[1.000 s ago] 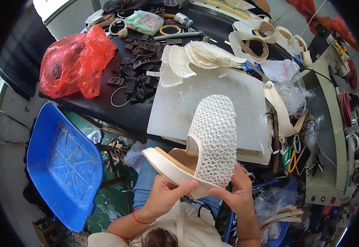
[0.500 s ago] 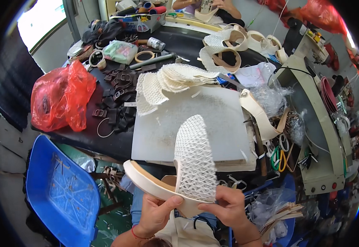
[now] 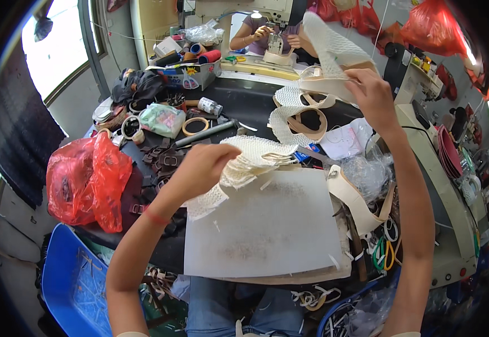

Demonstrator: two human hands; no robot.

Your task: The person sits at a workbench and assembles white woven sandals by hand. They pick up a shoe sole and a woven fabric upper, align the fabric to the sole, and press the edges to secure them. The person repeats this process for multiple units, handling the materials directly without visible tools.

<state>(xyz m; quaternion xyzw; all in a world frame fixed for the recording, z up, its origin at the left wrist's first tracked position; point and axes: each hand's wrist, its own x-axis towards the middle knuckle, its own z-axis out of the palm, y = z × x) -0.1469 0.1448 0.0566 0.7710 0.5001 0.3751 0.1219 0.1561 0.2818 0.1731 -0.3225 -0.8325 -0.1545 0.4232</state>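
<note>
At the upper right my right hand is closed on a shoe upper, a white woven vamp joined to a cream band. It is held raised over other uppers on the far side of the table. My left hand reaches to the stack of white woven pieces. Its thumb and fingers are pressed together at the near left of the stack, on a woven piece; the exact grip is partly hidden. Below the stack lies a pale cutting board with grey smudges.
Joined uppers lie beyond the stack, and a cream band lies right of the board by green and yellow-handled scissors. A red plastic bag and blue bin are leftward. Across the table, a person works at a machine.
The shoe upper has gone from both hands near my lap to the far right, in my right hand alone. My left hand has let go and moved to the woven stack. The view has tilted up.
</note>
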